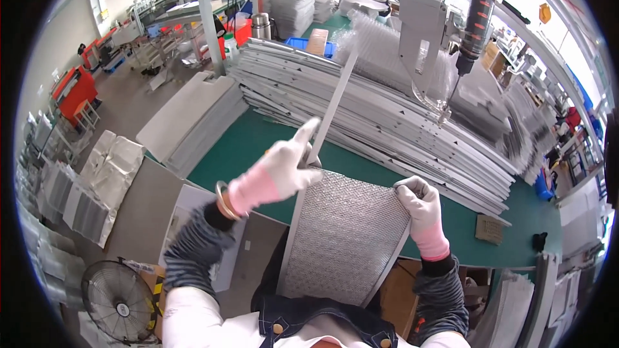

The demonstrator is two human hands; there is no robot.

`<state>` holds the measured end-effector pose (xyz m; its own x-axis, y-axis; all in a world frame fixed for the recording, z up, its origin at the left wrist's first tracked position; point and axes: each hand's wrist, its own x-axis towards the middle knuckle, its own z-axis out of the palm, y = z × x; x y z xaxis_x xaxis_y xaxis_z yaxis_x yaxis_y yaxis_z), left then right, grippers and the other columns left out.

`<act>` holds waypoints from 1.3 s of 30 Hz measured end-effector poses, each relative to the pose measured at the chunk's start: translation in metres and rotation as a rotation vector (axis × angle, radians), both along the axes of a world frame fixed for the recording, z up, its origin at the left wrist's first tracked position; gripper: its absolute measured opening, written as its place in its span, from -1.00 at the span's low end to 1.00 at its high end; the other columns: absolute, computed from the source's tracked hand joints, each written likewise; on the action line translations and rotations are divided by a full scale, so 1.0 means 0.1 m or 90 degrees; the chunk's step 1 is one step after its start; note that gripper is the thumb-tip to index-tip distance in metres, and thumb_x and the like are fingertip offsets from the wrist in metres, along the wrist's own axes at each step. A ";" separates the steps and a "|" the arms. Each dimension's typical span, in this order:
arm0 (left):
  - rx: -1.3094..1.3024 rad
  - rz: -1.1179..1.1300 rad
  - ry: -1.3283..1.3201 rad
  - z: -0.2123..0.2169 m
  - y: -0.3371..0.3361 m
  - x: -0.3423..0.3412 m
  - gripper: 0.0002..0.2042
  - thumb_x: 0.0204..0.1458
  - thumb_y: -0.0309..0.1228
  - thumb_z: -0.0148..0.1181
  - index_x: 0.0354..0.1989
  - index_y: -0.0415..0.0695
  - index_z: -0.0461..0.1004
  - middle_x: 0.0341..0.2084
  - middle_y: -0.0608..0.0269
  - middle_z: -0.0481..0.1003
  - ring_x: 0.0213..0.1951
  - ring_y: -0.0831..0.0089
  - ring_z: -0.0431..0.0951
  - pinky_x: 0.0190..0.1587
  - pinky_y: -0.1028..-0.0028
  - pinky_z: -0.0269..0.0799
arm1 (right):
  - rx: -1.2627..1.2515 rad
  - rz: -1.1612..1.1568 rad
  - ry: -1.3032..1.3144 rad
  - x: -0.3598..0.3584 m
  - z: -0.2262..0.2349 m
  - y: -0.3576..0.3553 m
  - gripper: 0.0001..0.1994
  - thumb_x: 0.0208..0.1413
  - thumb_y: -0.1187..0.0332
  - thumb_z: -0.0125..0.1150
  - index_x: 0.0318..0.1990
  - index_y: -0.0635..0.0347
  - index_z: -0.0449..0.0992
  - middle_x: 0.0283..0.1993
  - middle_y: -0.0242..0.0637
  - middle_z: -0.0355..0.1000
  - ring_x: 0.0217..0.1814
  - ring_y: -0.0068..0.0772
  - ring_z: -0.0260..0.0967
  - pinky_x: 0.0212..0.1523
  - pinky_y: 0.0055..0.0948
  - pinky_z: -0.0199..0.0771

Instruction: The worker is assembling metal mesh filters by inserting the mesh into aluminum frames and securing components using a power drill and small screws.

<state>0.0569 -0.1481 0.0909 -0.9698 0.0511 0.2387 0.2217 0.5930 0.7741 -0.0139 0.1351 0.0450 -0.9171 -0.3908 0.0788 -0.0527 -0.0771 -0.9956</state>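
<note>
Silver mesh makes up the panel (348, 238), which spans from over the near side of the green bench (222, 148) back to the person's dark bib (316, 316). Pale edging (389, 268) shows along its left and right sides; the far side looks bare, and the near end is partly hidden, so the edging seems only partly in place. The right hand (422, 209) pinches the far right corner. The left hand (280, 166) is at the far left corner, index finger raised; whether it grips anything is unclear. Beside it a long pale strip (336, 100) juts away, its joint with the panel hidden. Beyond, many strips lie in a pile (412, 129), apparently unused, below a hanging orange-and-black driver (478, 16).
</note>
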 end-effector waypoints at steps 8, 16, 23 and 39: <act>-0.211 -0.588 -0.051 0.63 0.33 -0.55 -0.42 -0.08 -0.51 0.25 0.21 -0.30 0.31 -0.28 -0.04 0.57 -0.30 0.22 0.59 -0.16 0.37 0.46 | -0.076 0.077 0.145 0.25 0.21 -0.06 -0.16 0.19 -0.18 0.05 0.33 0.40 0.04 0.08 -0.09 0.35 0.11 -0.32 0.33 0.18 -0.29 0.28; -0.142 -0.437 -0.144 0.30 0.78 -0.53 -0.78 -0.02 -0.42 0.25 -0.28 -0.34 0.56 -0.60 0.12 0.51 -0.55 0.49 0.49 -0.43 0.48 0.38 | -0.063 -0.176 0.211 0.50 -0.33 0.07 -0.24 0.05 0.61 0.09 0.39 0.40 -0.14 -0.07 -0.20 0.34 -0.03 -0.50 0.30 0.05 -0.48 0.32; -0.123 -0.334 -0.279 0.42 0.92 -0.50 -0.77 -0.04 -0.39 0.30 -0.32 -0.34 0.56 -0.65 0.18 0.47 -0.58 0.56 0.42 -0.46 0.49 0.35 | 0.262 -0.384 0.445 0.62 -0.24 0.08 -0.39 -0.05 0.60 0.29 0.22 0.42 0.27 -0.43 -0.24 0.46 -0.48 -0.45 0.45 -0.45 -0.52 0.44; -0.076 -0.453 -0.245 0.16 0.97 -0.67 -0.72 0.08 -0.25 0.24 -0.40 -0.28 0.54 -0.70 0.25 0.38 -0.61 0.57 0.34 -0.51 0.47 0.27 | 0.164 -0.403 0.330 0.58 -0.06 0.27 -0.79 -0.05 0.58 0.33 -0.20 0.36 0.60 -0.39 -0.37 0.55 -0.47 -0.80 0.32 -0.44 -0.74 0.33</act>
